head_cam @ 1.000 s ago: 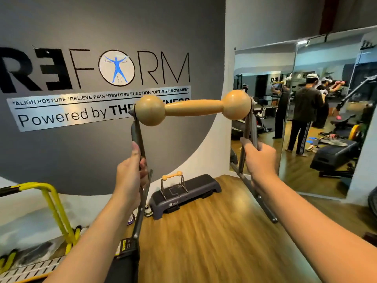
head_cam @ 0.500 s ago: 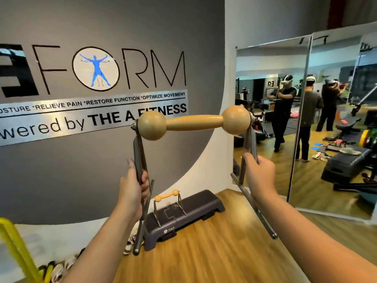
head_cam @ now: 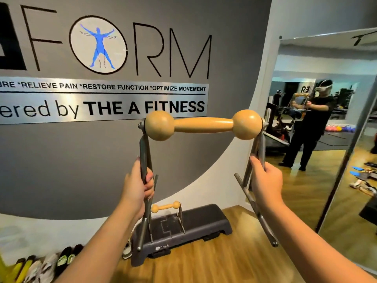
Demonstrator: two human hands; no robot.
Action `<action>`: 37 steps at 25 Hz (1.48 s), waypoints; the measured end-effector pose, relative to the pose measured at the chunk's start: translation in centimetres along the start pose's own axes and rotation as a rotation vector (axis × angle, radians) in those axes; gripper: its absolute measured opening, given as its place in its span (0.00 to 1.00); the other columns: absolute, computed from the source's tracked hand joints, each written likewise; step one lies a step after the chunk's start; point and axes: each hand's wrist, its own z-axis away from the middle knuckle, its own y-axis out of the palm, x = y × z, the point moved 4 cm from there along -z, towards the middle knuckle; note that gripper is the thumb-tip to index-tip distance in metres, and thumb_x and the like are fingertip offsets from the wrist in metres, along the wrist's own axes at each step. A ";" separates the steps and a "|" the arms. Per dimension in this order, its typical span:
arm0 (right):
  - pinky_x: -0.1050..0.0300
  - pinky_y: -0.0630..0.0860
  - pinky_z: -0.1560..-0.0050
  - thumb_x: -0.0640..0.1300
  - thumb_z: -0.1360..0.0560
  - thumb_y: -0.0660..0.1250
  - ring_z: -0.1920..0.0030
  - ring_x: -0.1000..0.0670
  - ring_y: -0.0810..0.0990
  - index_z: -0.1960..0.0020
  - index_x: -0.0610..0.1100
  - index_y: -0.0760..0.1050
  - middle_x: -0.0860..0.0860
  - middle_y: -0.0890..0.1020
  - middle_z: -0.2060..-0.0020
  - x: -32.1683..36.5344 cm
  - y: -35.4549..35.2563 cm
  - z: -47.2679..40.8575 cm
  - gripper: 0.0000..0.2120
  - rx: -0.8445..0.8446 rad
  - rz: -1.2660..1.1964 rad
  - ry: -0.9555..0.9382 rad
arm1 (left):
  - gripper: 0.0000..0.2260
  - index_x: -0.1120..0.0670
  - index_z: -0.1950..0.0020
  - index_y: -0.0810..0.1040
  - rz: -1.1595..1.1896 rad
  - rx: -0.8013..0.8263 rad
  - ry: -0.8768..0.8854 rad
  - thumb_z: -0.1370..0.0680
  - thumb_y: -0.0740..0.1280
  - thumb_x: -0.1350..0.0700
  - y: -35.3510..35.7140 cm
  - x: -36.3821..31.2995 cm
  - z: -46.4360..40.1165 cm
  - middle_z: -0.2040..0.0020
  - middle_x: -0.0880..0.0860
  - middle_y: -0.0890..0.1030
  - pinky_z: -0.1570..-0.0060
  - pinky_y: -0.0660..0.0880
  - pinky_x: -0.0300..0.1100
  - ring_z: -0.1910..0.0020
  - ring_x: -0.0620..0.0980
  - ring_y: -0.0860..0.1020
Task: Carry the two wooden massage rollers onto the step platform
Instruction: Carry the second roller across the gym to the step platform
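Note:
I hold a wooden massage roller [head_cam: 203, 125] up at chest height; it is a dumbbell-shaped wooden bar on a grey metal stand. My left hand [head_cam: 138, 185] grips the stand's left upright and my right hand [head_cam: 265, 178] grips the right one. Below and ahead, a dark grey step platform [head_cam: 195, 223] lies on the floor against the wall. A second, identical roller [head_cam: 165, 206] stands upright on the platform's left half, partly hidden behind my left hand and the held stand.
A grey wall with large lettering [head_cam: 102, 78] is straight ahead. A tall mirror [head_cam: 326, 129] on the right reflects me and the gym. Several shoes [head_cam: 47, 262] line the wall at lower left. Wooden floor [head_cam: 204, 262] lies in front of the platform.
The view has closed in on the wall and the platform, which now looks larger and nearer. The held roller sits lower in view. Both hands keep their grip.

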 end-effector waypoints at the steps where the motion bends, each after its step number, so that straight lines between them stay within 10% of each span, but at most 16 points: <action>1: 0.59 0.68 0.74 0.52 0.19 0.67 0.75 0.56 0.68 0.65 0.41 0.70 0.46 0.68 0.72 -1.4 1.2 -2.1 0.21 -0.001 0.020 -0.008 | 0.29 0.52 0.71 0.67 0.002 -0.005 -0.003 0.17 0.55 0.36 0.5 0.8 -2.4 0.75 0.50 0.62 0.75 0.55 0.44 0.77 0.48 0.57; 22: 0.59 0.69 0.73 0.52 0.21 0.70 0.74 0.54 0.69 0.69 0.48 0.71 0.51 0.71 0.74 -31.1 22.6 -36.1 0.20 -0.062 0.028 0.208 | 0.29 0.51 0.71 0.65 -0.014 0.001 -0.032 0.18 0.53 0.33 9.2 22.4 -47.2 0.74 0.50 0.59 0.79 0.56 0.38 0.76 0.47 0.55; 37: 0.52 0.57 0.71 0.50 0.30 0.70 0.71 0.48 0.59 0.75 0.50 0.64 0.55 0.62 0.77 -66.6 26.3 -57.8 0.21 0.171 0.065 0.470 | 0.18 0.48 0.69 0.71 0.229 -0.372 -0.458 0.19 0.55 0.56 20.1 50.1 -64.1 0.73 0.48 0.65 0.69 0.63 0.41 0.72 0.46 0.61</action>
